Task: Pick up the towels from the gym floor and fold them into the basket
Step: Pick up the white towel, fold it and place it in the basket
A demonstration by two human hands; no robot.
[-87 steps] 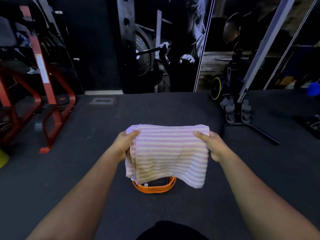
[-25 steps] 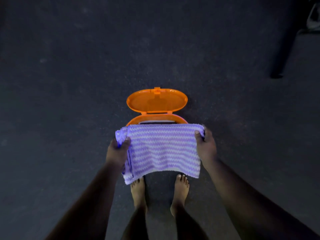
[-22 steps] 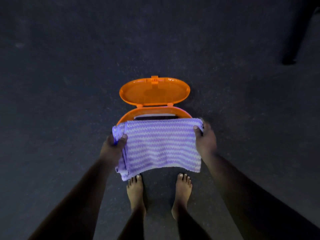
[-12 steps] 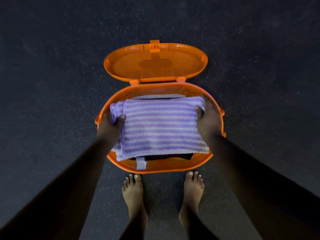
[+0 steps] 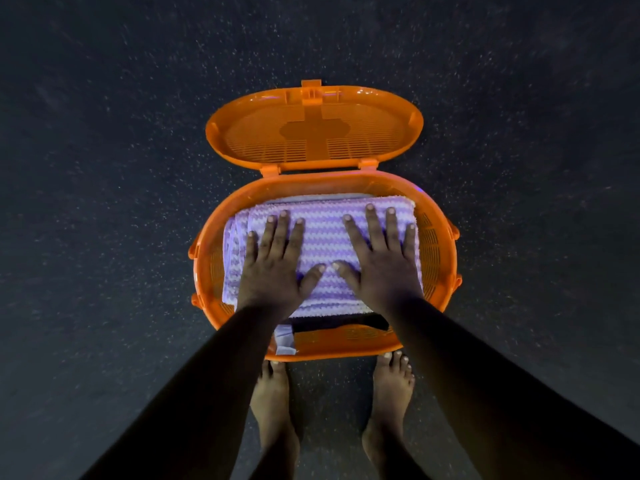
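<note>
— Left hand (image 5: 273, 268) and right hand (image 5: 381, 265)?
— Both flat, fingers straight and spread, pressing the folded towel (image 5: 325, 237).
— Towel?
— Purple and white zigzag stripes, lying inside the orange basket (image 5: 434, 251), atop something dark.
— Floor (image 5: 104, 202)?
— Dark, speckled; bare feet (image 5: 391, 403) just behind the basket.
— Basket?
— Oval, slatted walls, hinged lid (image 5: 311, 129) swung open at the far side.

a gym-like floor space, judging by the ground: a dark speckled rubber floor (image 5: 104, 168) fills the whole view, the kind of matting laid in workout rooms. an orange plastic basket (image 5: 433, 244) sits on it, and bare feet (image 5: 393, 403) stand directly on it.
</note>
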